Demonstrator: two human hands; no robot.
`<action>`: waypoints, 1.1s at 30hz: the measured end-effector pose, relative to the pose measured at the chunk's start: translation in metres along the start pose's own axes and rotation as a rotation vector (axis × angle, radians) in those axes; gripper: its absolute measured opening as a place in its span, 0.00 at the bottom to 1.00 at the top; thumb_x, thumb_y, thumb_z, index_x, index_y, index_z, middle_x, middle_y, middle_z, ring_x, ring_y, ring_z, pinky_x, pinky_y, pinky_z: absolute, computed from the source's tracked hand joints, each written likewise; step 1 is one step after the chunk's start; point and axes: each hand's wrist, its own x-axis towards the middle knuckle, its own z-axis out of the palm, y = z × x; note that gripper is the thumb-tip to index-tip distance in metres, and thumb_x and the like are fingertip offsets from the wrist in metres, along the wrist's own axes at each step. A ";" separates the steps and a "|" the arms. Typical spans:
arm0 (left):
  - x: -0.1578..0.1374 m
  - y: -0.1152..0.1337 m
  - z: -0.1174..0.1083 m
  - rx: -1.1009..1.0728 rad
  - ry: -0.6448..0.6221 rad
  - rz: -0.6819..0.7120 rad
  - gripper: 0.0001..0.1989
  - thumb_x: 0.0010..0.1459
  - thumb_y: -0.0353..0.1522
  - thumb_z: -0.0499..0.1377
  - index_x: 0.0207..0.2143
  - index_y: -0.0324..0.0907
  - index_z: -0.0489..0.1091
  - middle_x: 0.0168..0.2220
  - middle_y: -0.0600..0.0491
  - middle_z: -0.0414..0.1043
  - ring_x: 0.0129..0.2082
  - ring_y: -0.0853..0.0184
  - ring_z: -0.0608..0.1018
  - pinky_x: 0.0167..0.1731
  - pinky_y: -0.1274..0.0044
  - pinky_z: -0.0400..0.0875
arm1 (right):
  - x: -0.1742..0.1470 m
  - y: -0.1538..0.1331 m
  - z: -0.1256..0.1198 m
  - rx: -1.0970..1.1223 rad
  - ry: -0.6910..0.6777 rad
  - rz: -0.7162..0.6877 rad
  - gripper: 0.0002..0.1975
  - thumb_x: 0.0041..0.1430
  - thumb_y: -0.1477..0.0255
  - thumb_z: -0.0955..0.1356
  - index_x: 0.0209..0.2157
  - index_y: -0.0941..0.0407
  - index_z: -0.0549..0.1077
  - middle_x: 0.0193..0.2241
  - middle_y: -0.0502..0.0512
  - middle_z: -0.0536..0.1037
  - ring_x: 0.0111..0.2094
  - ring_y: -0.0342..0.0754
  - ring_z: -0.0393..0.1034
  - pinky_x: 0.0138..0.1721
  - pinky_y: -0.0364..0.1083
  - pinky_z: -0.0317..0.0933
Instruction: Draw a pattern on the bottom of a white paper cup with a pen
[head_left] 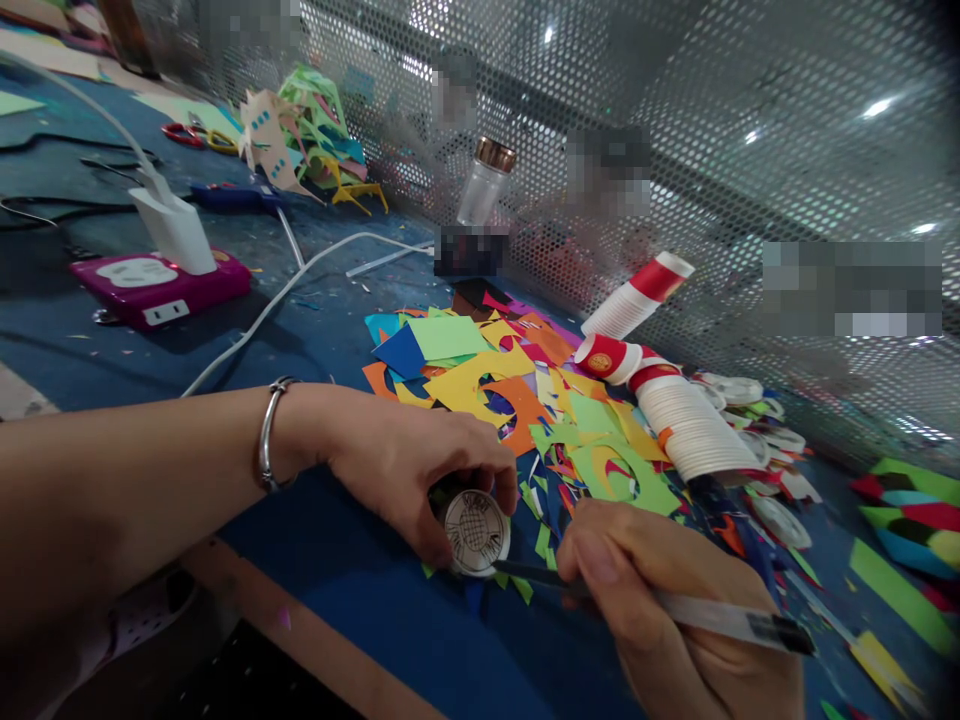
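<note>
My left hand (427,470) is closed around the edge of a small white round disc (475,532) with a raised rim, which looks like the bottom of a paper cup. Dark lines are drawn on its face: a crosshatched oval with strokes about it. Between the fingers of my right hand (660,610) is a pen (712,617) with a clear barrel, its tip touching or very near the disc's lower right edge. Just beyond both hands lies a pile of coloured paper scraps (480,375), some with round holes cut out.
Stacked paper cups (694,430) lie on their sides at right, by a perforated metal panel (525,60). A purple power strip (161,285) with a white charger and cable (262,310) sits left. Behind are a glue gun (240,195), scissors (199,137) and a clear bottle (486,185).
</note>
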 end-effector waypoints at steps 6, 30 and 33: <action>-0.001 0.001 0.000 0.003 0.004 -0.001 0.26 0.50 0.30 0.71 0.52 0.41 0.70 0.46 0.52 0.70 0.46 0.63 0.72 0.46 0.72 0.68 | -0.002 0.002 -0.002 0.010 0.003 -0.008 0.11 0.70 0.75 0.62 0.32 0.53 0.71 0.23 0.47 0.73 0.24 0.42 0.68 0.27 0.45 0.60; -0.001 0.000 0.002 0.038 0.014 0.007 0.26 0.51 0.32 0.71 0.52 0.42 0.70 0.47 0.50 0.71 0.47 0.62 0.73 0.47 0.72 0.69 | 0.002 -0.005 0.007 0.044 -0.019 -0.019 0.10 0.72 0.75 0.61 0.37 0.51 0.72 0.27 0.45 0.79 0.27 0.41 0.74 0.30 0.43 0.65; -0.001 -0.001 0.002 0.026 0.011 -0.002 0.27 0.51 0.32 0.71 0.53 0.42 0.70 0.47 0.50 0.71 0.47 0.61 0.73 0.48 0.71 0.69 | 0.002 -0.005 0.008 0.074 -0.052 -0.011 0.09 0.71 0.74 0.62 0.37 0.51 0.72 0.27 0.45 0.79 0.27 0.40 0.74 0.31 0.42 0.66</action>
